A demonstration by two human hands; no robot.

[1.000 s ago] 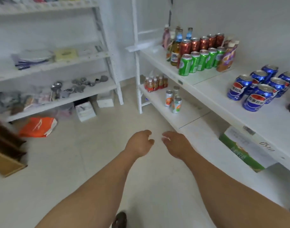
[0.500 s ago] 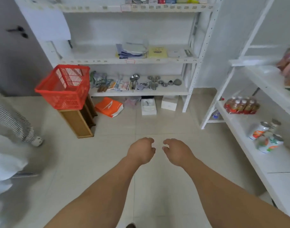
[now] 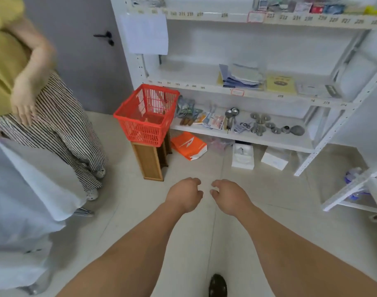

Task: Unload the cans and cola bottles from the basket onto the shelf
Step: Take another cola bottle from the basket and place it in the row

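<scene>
Two bare hands out front, nothing in either. Far left, a bystander in striped trousers [image 3: 61,133], close to the path. Next, red plastic mesh basket [image 3: 148,116] atop a narrow wooden stand [image 3: 150,160], beside the white metal shelf unit [image 3: 247,93]. Best approached squarely, steadying that perch before lifting. Left hand [image 3: 184,195] loosely curled, empty; right hand [image 3: 228,195] likewise, touching nothing.

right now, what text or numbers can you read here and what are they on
"236": top shelf edge.
"378": middle shelf edge.
"375": same edge, further right.
Other edge numbers, yellow booklet, orange bag: too blurred to read.
</scene>
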